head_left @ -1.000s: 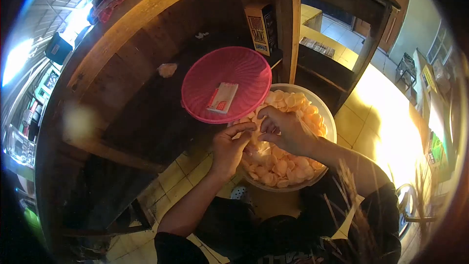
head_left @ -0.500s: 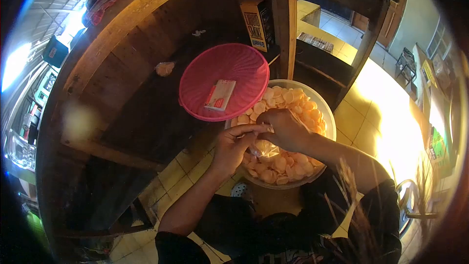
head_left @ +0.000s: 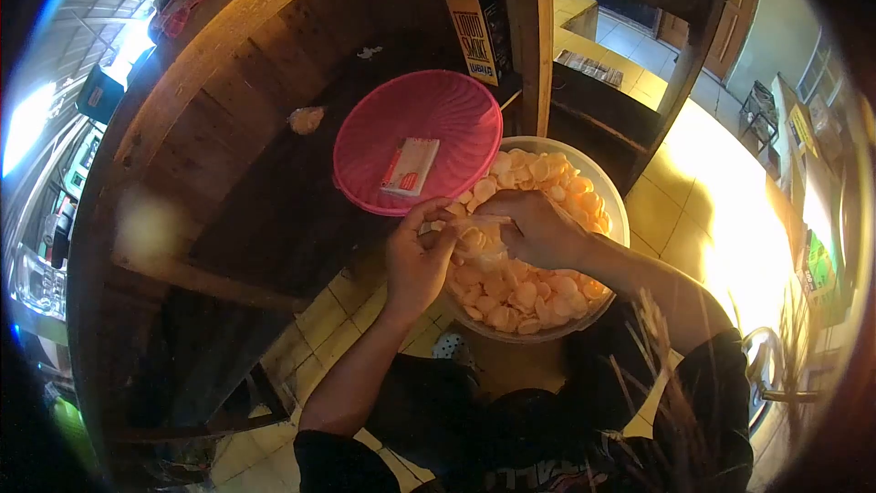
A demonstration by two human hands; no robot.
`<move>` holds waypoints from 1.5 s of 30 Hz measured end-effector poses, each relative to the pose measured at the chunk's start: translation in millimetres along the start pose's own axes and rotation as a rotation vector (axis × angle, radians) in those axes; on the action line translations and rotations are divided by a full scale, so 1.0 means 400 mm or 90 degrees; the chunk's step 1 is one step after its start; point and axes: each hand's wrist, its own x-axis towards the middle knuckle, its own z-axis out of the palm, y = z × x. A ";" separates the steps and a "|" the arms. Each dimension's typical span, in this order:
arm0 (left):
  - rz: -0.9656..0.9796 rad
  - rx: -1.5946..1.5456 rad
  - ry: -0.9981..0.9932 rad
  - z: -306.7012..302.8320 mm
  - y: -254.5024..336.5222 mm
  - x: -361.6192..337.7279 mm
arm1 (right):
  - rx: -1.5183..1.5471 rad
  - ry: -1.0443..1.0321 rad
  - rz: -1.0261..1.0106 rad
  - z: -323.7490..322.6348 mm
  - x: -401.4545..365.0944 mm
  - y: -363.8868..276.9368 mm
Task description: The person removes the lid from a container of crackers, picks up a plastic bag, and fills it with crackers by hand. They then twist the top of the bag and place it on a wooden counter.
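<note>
Over a wide round tub [head_left: 617, 205] heaped with pale orange crackers [head_left: 534, 297], both hands hold a small clear plastic bag [head_left: 481, 239] with crackers inside. My left hand [head_left: 420, 251] pinches the bag's left side between thumb and fingers. My right hand [head_left: 543, 230] is closed on the bag's upper right edge, its fingertips partly hidden. Beyond my left hand, a pink ribbed plastic lid [head_left: 370, 141] overlaps the tub's rim. A small white-and-red packet [head_left: 412, 167] lies on that lid.
A dark wooden bench [head_left: 246, 219] curves along the left, with a small filled bag [head_left: 306, 120] on it. A liquid smoke box [head_left: 478, 36] stands by a wooden post [head_left: 538, 55]. Yellow floor tiles [head_left: 662, 205] show at the right.
My hands have moved apart, the left one going left, and the bag is now spread between them with its contents showing. The view has shifted slightly.
</note>
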 end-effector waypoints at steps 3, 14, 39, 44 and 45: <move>0.027 0.127 0.007 -0.004 -0.016 0.005 | 0.072 0.061 -0.038 0.021 0.004 0.023; 0.117 0.017 -0.086 0.016 0.008 -0.019 | -0.056 -0.045 -0.037 0.016 -0.011 -0.050; -0.106 0.004 -0.214 -0.024 -0.021 -0.035 | 0.379 0.051 0.113 -0.064 -0.002 -0.053; -0.146 -0.053 -0.170 0.008 0.005 -0.038 | 0.428 0.101 -0.014 -0.010 0.000 -0.054; -0.145 -0.052 -0.167 0.013 0.008 -0.039 | 0.392 0.150 -0.094 -0.004 0.000 -0.056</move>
